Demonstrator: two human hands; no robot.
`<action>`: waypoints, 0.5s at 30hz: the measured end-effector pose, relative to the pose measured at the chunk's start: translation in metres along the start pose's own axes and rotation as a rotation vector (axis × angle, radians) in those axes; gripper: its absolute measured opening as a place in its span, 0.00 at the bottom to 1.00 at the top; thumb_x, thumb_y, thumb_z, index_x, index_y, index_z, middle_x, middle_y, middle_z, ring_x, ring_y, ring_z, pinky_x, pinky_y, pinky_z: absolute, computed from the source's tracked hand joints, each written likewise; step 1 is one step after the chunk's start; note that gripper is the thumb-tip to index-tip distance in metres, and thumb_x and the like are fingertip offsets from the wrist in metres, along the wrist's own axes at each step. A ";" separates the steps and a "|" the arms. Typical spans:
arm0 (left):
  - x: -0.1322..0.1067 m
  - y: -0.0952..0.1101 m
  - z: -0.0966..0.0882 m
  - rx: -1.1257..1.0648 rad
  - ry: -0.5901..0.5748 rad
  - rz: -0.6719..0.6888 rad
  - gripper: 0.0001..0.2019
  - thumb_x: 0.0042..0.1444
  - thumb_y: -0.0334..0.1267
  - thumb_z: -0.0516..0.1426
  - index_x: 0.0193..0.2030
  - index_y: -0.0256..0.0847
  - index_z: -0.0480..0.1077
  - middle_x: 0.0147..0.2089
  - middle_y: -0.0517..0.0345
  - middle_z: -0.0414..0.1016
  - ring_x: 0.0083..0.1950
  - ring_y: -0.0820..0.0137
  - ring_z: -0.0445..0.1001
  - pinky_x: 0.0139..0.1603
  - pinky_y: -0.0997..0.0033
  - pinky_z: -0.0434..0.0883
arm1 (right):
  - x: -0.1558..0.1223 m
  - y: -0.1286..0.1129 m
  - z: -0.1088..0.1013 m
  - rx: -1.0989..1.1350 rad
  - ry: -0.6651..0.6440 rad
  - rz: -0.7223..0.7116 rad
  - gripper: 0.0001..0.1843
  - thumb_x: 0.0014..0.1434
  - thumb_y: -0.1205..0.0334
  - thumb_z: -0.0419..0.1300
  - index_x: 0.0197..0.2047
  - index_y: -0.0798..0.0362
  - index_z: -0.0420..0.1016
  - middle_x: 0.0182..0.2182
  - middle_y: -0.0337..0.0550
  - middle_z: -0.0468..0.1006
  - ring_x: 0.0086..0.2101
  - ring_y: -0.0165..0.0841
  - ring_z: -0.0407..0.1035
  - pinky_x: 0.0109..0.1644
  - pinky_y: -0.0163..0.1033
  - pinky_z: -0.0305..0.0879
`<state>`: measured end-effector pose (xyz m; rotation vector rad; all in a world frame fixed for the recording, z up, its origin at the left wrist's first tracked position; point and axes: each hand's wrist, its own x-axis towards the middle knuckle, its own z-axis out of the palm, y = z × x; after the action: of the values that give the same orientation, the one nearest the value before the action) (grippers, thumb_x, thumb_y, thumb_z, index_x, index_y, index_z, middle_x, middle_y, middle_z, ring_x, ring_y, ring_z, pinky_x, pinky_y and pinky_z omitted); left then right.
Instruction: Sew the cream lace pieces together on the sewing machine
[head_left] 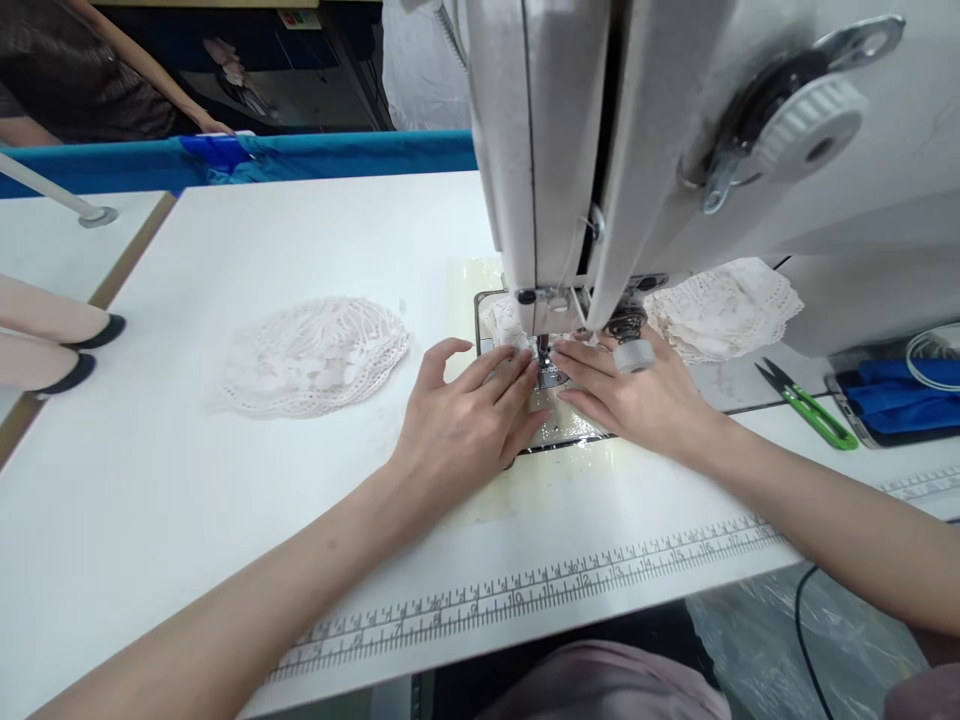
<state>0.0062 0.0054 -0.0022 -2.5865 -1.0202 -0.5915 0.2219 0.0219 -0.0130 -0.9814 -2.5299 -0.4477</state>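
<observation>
A white lace piece (501, 318) lies at the needle of a sewing machine (555, 150), partly hidden by the machine head. My left hand (472, 410) rests palm down left of the presser foot (544, 352), fingers stretched toward it and tips on the lace, thumb apart. From the other side, my right hand (637, 395) reaches in with its fingers extended flat beside the foot, partly behind a white knob (634, 356). Both hands lie over the metal needle plate (566, 428). What sits beneath the right fingertips is hard to make out.
On the left of the white table (300, 520) lies lace (315, 355); more lace pieces (724, 308) are right of the needle. Green thread snips (814, 408) lie near a dark tray with blue cloth (900, 395). A printed ruler (517, 600) follows the front edge. People stand beyond.
</observation>
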 end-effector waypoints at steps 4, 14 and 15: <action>0.001 -0.006 0.000 -0.016 0.007 -0.018 0.13 0.63 0.37 0.54 0.54 0.43 0.69 0.53 0.53 0.77 0.56 0.60 0.74 0.55 0.52 0.64 | 0.000 0.000 0.001 -0.013 -0.011 0.009 0.14 0.67 0.56 0.53 0.42 0.50 0.79 0.44 0.42 0.81 0.50 0.38 0.70 0.63 0.52 0.56; -0.003 -0.013 -0.012 0.143 0.035 0.018 0.11 0.62 0.42 0.55 0.47 0.40 0.71 0.28 0.59 0.78 0.29 0.66 0.76 0.41 0.58 0.66 | 0.003 0.003 -0.013 -0.033 0.053 -0.047 0.11 0.62 0.70 0.55 0.38 0.54 0.79 0.45 0.43 0.80 0.48 0.36 0.71 0.59 0.48 0.62; -0.003 -0.012 -0.014 0.134 0.066 0.018 0.08 0.61 0.40 0.55 0.45 0.41 0.71 0.24 0.63 0.75 0.25 0.68 0.74 0.37 0.60 0.65 | 0.003 0.003 -0.014 -0.031 0.072 -0.048 0.12 0.61 0.73 0.54 0.38 0.54 0.79 0.44 0.43 0.81 0.47 0.36 0.72 0.57 0.47 0.63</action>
<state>-0.0080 0.0065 0.0101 -2.4409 -0.9803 -0.5788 0.2254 0.0193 0.0013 -0.9011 -2.4929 -0.5289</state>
